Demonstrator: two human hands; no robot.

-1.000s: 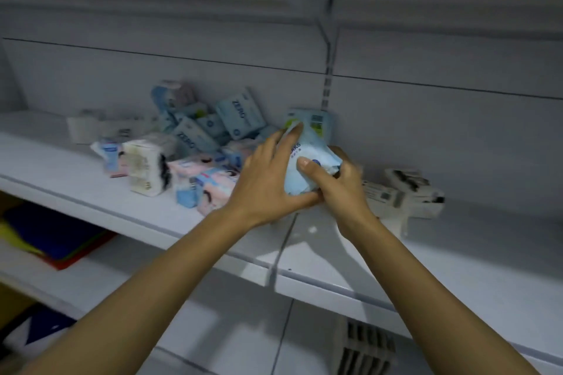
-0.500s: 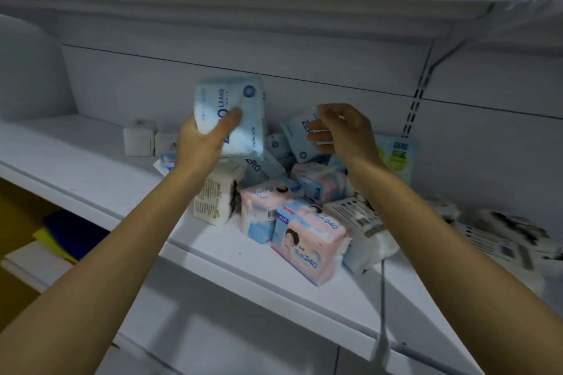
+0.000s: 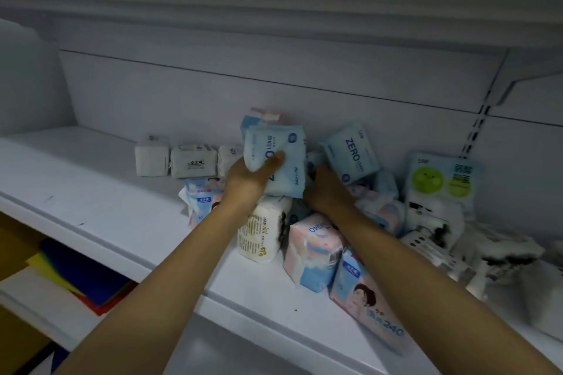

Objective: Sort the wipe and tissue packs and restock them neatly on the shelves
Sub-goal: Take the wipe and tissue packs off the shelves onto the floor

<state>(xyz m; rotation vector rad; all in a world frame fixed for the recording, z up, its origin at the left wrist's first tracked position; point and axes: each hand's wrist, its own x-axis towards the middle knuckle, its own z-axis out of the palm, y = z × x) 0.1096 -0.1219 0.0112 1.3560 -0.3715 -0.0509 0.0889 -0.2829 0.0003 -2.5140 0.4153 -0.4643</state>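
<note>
My left hand (image 3: 251, 178) grips a light blue "Zero Leaks" pack (image 3: 278, 149) and holds it upright above the pile, thumb on its front. My right hand (image 3: 327, 189) reaches into the heap of packs just right of it; its fingers are hidden among the packs, below a second blue Zero pack (image 3: 350, 155) leaning on the back wall. Pink-and-blue packs (image 3: 313, 253) and a cream pack (image 3: 262, 231) lie at the front of the pile on the white shelf (image 3: 106, 207).
Three small white packs (image 3: 182, 160) stand in a row at the back left. A pack with green round labels (image 3: 441, 179) and white packs with dark print (image 3: 441, 222) lie to the right. Colourful sheets (image 3: 82, 280) sit on the lower shelf at left.
My left hand has lowered the blue pack toward the pile. My right hand has dropped from open in the air down into the packs.
</note>
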